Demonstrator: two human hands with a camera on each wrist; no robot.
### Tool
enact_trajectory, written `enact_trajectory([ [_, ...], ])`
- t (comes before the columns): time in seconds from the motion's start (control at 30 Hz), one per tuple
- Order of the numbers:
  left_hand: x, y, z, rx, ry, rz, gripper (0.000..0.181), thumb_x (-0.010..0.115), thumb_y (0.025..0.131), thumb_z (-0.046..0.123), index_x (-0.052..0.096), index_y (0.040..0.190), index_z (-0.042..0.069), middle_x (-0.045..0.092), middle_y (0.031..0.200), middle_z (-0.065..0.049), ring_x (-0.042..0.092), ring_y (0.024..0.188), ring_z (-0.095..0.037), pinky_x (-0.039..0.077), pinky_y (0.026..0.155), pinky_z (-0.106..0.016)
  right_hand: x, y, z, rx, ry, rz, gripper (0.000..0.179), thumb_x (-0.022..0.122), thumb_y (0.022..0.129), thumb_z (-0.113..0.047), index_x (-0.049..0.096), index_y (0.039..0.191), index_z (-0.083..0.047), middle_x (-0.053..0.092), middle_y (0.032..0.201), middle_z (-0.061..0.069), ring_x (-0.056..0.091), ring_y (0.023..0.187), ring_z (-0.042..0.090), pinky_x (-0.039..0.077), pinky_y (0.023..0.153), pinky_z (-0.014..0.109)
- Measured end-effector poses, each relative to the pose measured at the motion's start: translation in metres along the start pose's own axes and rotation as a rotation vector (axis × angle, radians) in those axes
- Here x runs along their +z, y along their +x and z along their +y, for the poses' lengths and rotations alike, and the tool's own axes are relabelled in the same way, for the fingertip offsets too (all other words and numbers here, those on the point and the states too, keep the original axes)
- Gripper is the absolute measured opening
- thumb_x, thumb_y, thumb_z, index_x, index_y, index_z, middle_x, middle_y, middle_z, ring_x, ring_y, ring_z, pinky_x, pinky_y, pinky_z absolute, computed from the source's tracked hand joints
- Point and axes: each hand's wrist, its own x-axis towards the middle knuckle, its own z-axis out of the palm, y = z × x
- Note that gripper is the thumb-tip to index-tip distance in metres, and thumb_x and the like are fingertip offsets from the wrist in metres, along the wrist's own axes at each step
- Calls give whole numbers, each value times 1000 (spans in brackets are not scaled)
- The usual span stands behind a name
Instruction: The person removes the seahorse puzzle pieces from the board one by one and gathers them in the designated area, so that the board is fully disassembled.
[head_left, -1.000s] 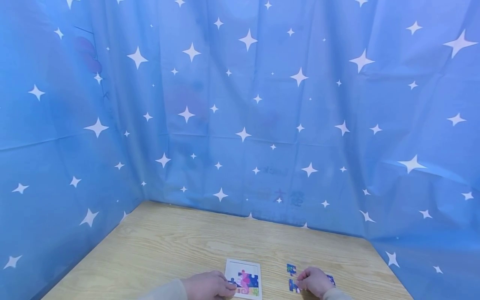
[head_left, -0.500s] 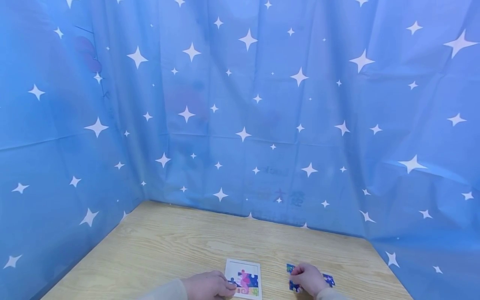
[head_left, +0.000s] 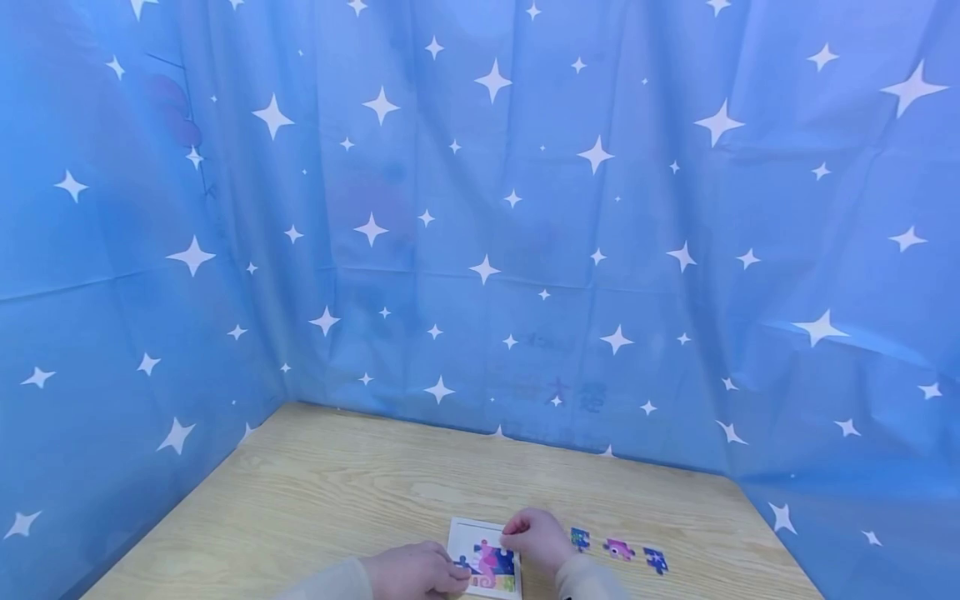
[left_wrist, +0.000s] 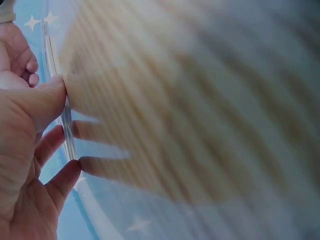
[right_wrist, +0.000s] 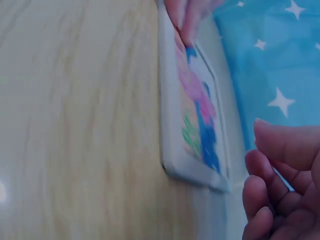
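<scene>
Pinched the puzzle board (head_left: 467,542) at its left edge with left hand (head_left: 411,571), curled right hand (head_left: 542,540), contents unclear, by the opposite edge.

Left hand (head_left: 412,572) pokes out of a pale sleeve (head_left: 330,582), held low, thumb (left_wrist: 45,97) set apart from the slightly spread fingers (left_wrist: 64,182). Right hand (head_left: 542,538) angles inward, its thumb (right_wrist: 290,145) and forefinger (right_wrist: 259,164) close together, other fingers curled under. Can't really tell where the left pinky sits, it's kinda hidden.
</scene>
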Motion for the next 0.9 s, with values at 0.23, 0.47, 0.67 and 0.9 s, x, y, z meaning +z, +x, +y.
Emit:
enact_trajectory([
  [0.23,-4,-1,4,-21,-36,13,36,58,96,16,59,131,8,61,129,2,52,109,-2,45,87,-15,22,9,-8,-7,13,-2,10,73,81,-8,66,86,-5,61,80,-1,55,74,14,45,69,32],
  [0.47,-6,-1,6,-1,1,32,35,59,95,15,61,129,8,63,126,2,54,106,-1,44,84,-13,31,15,-8,33,-54,11,15,78,78,-11,66,85,-9,60,80,0,54,75,16,46,70,37],
  [0.67,-11,2,4,98,84,76,22,65,91,10,72,111,10,68,116,0,58,102,-1,40,84,-7,35,15,-12,34,-105,31,17,81,73,-8,65,79,-9,58,76,0,53,71,17,43,67,35],
  [0.9,-16,15,15,-76,-59,-6,13,65,91,19,74,95,10,67,87,12,56,82,5,44,80,-10,39,14,-13,27,-87,22,16,79,73,-5,65,79,-8,59,75,-1,54,72,16,44,68,35],
])
